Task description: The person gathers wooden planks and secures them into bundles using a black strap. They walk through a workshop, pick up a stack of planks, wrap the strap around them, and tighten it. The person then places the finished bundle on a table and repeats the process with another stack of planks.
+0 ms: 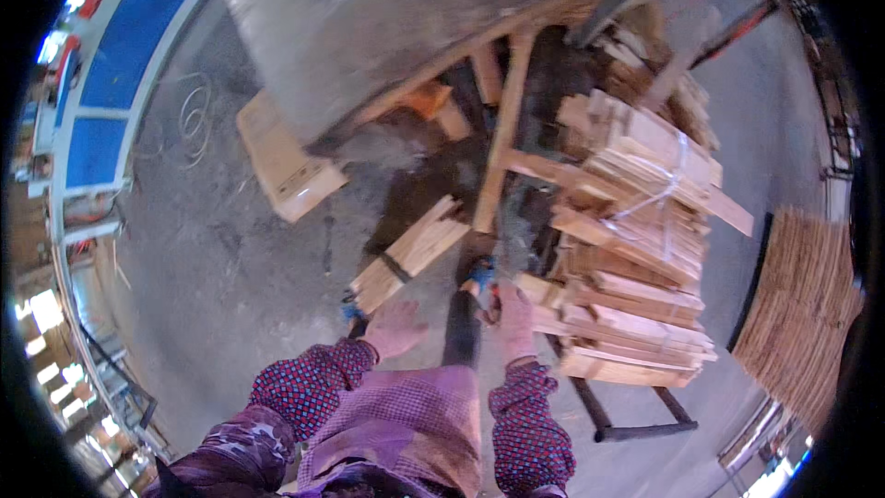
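My left hand [398,330] is open, with its fingers stretched out and holding nothing. It hangs just short of a small bundle of wooden strips [410,254] with a dark band around it, which lies on the floor. My right hand [516,321] is beside the left edge of a tall stack of wooden boards [636,304]. Its fingers are curled around a small dark and reddish thing, too blurred to name. Clear plastic strapping [671,186] crosses the upper part of the stack.
Ahead stands a metal-topped table [396,28] with wooden legs. A flattened cardboard piece [281,161] lies by it. A dark metal frame [636,429] sticks out under the stack. Thin wooden sheets [802,304] are piled far right. Blue panels [97,152] line the left.
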